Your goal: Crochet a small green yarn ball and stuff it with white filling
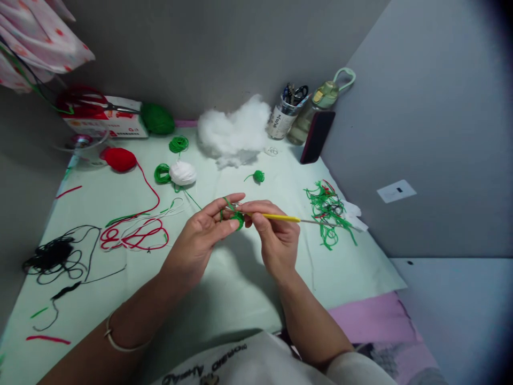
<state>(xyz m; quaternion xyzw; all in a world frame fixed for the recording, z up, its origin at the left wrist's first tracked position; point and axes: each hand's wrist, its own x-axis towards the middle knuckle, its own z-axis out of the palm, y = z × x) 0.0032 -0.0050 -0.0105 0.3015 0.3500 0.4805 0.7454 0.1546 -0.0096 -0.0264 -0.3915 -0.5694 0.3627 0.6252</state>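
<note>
Several pens point(286, 94), perhaps scissors point(301, 94), in the cup point(279, 124) beyond the yellow hook point(284, 217).

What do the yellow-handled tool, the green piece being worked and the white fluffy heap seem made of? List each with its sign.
Yellow-handled tool: handle probably plastic or rubber, smooth and evenly coloured; thin grey shaft looks metal.
Green piece: apparently matte yarn, judging by its strand; fibre unclear.
White fluffy heap: likely loose fibre, matte, wispy-edged; cotton or polyester, can't tell.

Your right hand point(280, 238) can pass forward between the small ball point(259, 176) and scraps point(325, 205), but the cup point(279, 124) and bottle point(303, 116) block the back.
</note>
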